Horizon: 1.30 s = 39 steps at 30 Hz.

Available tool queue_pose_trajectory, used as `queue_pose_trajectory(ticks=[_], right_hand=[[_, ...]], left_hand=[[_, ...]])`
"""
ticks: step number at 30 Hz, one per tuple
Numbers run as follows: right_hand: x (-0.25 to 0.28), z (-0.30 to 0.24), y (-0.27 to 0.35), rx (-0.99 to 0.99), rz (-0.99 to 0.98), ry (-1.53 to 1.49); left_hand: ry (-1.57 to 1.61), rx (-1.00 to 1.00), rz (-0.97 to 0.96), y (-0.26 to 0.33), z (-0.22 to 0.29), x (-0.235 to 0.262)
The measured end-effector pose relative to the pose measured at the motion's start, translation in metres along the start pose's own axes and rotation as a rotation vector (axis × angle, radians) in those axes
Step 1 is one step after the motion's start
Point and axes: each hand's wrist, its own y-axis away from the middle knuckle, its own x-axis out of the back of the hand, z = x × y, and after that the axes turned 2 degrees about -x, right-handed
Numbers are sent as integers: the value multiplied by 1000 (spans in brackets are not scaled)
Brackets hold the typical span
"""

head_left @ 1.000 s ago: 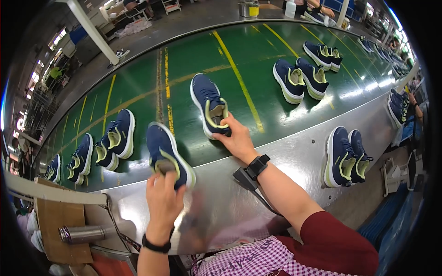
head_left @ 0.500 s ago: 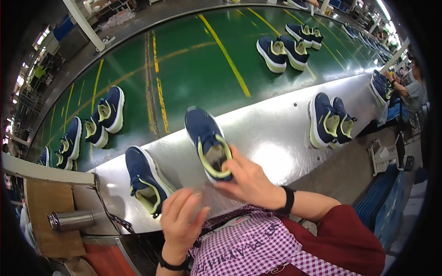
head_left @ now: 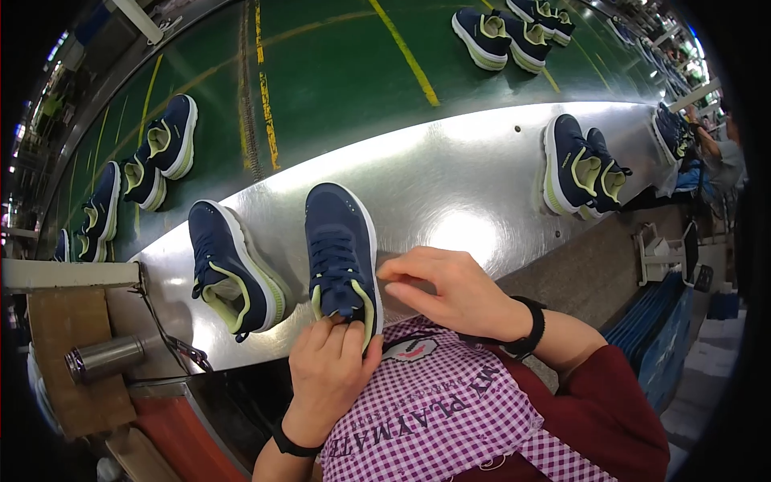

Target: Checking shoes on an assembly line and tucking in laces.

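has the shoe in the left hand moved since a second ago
Yes: the shoe in the left hand has come nearer, from over the green belt to over the metal ledge.

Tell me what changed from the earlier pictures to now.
The middle shoe moved nearer, off the green belt and over the metal table. The right hand let go of it; the left hand let go of the left-hand shoe, now on the table, and holds the middle shoe's heel. The pair of shoes at right stays on the table.
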Motion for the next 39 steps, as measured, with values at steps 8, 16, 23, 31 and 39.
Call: queue_pose_trajectory(ticks=[8, 16, 23, 31, 39], right_hand=[[-14, -11, -23, -70, -77, 6], [-21, -17, -40, 50, -133, 187], [-38, -22, -29, 402, 197, 551], [-15, -23, -22, 119, -8, 282], [-26, -17, -1, -78, -125, 120]], left_hand=[[87, 25, -194, 2, -6, 0], [215, -48, -177, 0, -19, 0], [253, -19, -82, 6, -24, -2], [254, -13, -44, 7, -23, -1], [262, -113, 20, 1, -11, -8]])
